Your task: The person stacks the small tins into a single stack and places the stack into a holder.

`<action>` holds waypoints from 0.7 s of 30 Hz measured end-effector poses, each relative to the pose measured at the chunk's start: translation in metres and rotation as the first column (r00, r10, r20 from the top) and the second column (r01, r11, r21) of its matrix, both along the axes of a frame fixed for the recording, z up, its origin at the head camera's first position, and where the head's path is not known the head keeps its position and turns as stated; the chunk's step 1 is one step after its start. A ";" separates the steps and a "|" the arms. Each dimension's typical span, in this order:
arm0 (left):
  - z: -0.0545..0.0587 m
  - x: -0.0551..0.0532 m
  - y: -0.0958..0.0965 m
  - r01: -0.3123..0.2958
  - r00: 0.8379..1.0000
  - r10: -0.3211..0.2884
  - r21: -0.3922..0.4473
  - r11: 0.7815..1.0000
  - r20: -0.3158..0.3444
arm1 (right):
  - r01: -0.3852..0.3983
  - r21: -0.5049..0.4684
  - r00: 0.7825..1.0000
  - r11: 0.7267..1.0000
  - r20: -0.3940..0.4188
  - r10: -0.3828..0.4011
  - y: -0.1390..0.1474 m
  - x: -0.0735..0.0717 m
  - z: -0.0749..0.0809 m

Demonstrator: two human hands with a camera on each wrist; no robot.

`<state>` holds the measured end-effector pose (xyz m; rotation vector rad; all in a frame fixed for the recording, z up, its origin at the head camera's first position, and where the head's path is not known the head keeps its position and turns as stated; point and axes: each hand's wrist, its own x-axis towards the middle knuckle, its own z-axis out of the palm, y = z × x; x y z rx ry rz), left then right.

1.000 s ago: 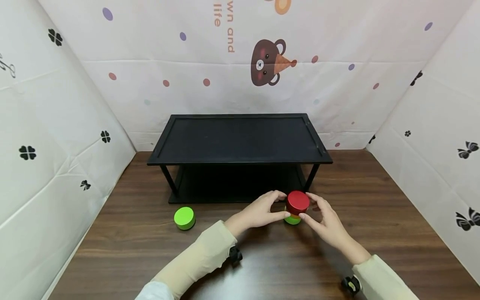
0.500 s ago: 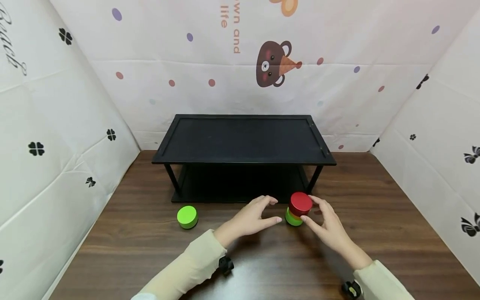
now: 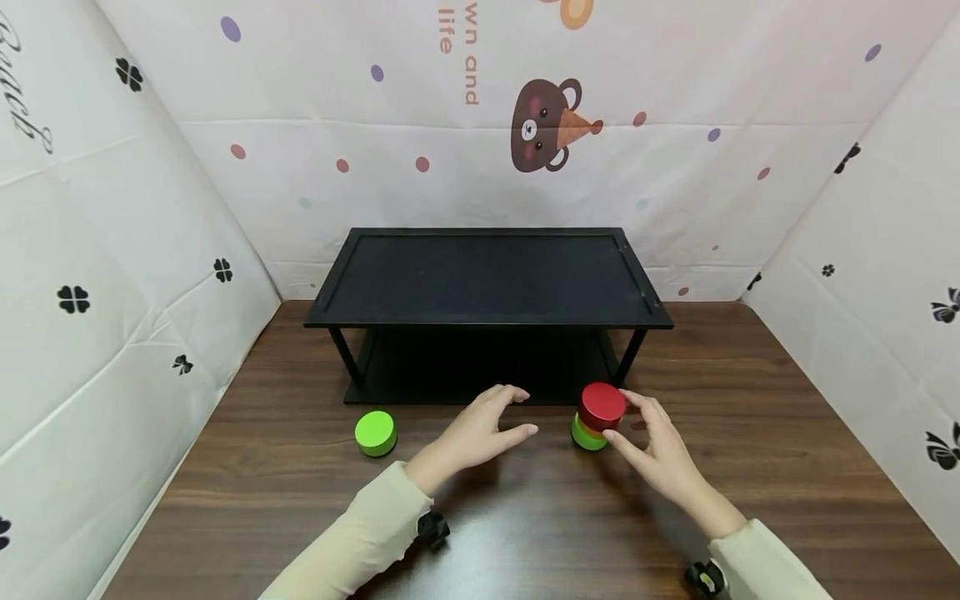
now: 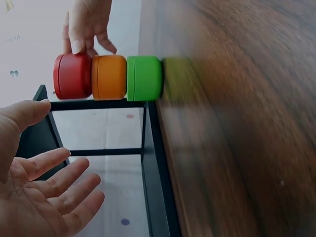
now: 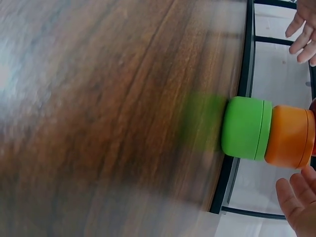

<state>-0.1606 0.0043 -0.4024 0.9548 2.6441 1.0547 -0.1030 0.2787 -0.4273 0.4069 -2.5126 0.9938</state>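
Note:
Three small round lidded jars stand stacked upright: the green jar (image 4: 144, 78) at the bottom, the orange jar (image 4: 109, 77) in the middle, the red jar (image 3: 602, 406) on top. My right hand (image 3: 663, 458) holds the red jar from its right side, thumb at the front and fingers behind. To the left of the stack, apart from it, my left hand (image 3: 468, 433) hovers with fingers spread and nothing in them. In the head view the red jar hides most of the orange one. Another green jar (image 3: 376, 433) sits alone on the table at the left.
A black two-level rack (image 3: 487, 279) stands behind the jars, its lower shelf (image 3: 480, 367) near the stack. Brown wooden table (image 3: 247, 508) lies beneath everything. Patterned white cloth (image 3: 300, 92) walls in the back and both sides.
My left hand has let go of the red jar and drawn away to the left. My right hand stays at the red jar, and the stack stands as before.

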 end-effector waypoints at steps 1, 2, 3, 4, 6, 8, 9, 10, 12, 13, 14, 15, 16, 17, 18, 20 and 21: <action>0.000 0.000 -0.002 -0.006 1.000 0.006 -0.001 1.000 0.001 | 0.001 -0.003 1.000 1.000 -0.001 -0.001 0.000 0.000 0.000; 0.000 0.000 -0.003 -0.011 1.000 0.011 -0.001 1.000 0.001 | 0.001 -0.006 1.000 1.000 -0.003 -0.001 0.001 0.000 0.000; 0.000 -0.001 -0.004 -0.015 1.000 0.015 0.002 1.000 0.004 | 0.002 -0.007 1.000 1.000 -0.004 -0.002 0.001 0.000 0.000; 0.001 -0.001 -0.006 -0.020 1.000 0.020 0.005 1.000 0.003 | 0.004 -0.008 1.000 1.000 -0.003 -0.004 0.001 0.000 -0.001; 0.001 0.000 -0.009 -0.027 1.000 0.027 0.006 1.000 -0.002 | 0.009 -0.008 1.000 1.000 0.003 -0.009 0.002 0.000 -0.001; 0.001 0.000 -0.012 -0.032 0.999 0.032 0.012 0.999 -0.006 | 0.014 -0.006 1.000 1.000 0.012 -0.014 0.002 0.000 -0.002; 0.002 0.000 -0.014 -0.036 0.999 0.036 0.015 0.999 -0.008 | 0.017 -0.005 1.000 1.000 0.018 -0.017 0.002 0.000 -0.002; 0.002 0.000 -0.016 -0.040 0.999 0.040 0.014 0.999 -0.012 | 0.019 -0.003 1.000 1.000 0.023 -0.019 0.003 0.000 -0.002; 0.002 0.000 -0.020 -0.052 0.999 0.052 0.017 0.999 -0.014 | 0.020 0.002 0.999 1.000 0.031 -0.020 0.003 -0.001 -0.003; 0.001 0.000 -0.023 -0.059 0.998 0.059 0.021 0.998 -0.013 | 0.021 0.006 0.999 1.000 0.033 -0.021 0.003 -0.001 -0.003; 0.001 0.000 -0.025 -0.067 0.998 0.068 0.023 0.997 -0.013 | 0.020 0.009 0.999 1.000 0.034 -0.021 0.003 -0.001 -0.003; 0.001 0.000 -0.028 -0.076 0.997 0.077 0.026 0.997 -0.013 | 0.018 0.011 0.999 1.000 0.035 -0.019 0.004 -0.001 -0.003; 0.000 0.000 -0.031 -0.085 0.996 0.085 0.028 0.996 -0.012 | 0.017 0.013 0.999 1.000 0.035 -0.018 0.004 -0.002 -0.003; 0.000 0.000 -0.034 -0.095 0.995 0.095 0.035 0.995 -0.008 | 0.017 0.013 0.999 1.000 0.036 -0.018 0.004 -0.002 -0.003; 0.000 0.000 -0.036 -0.105 0.994 0.105 0.039 0.994 -0.006 | 0.018 0.013 0.999 1.000 0.035 -0.018 0.003 -0.002 -0.003; -0.001 0.000 -0.042 -0.130 0.991 0.130 0.045 0.991 -0.007 | 0.020 0.012 0.999 1.000 0.038 -0.020 0.003 -0.002 -0.002; -0.001 0.000 -0.045 -0.142 0.990 0.143 0.050 0.989 -0.008 | 0.020 0.010 0.999 1.000 0.039 -0.020 0.003 -0.002 -0.002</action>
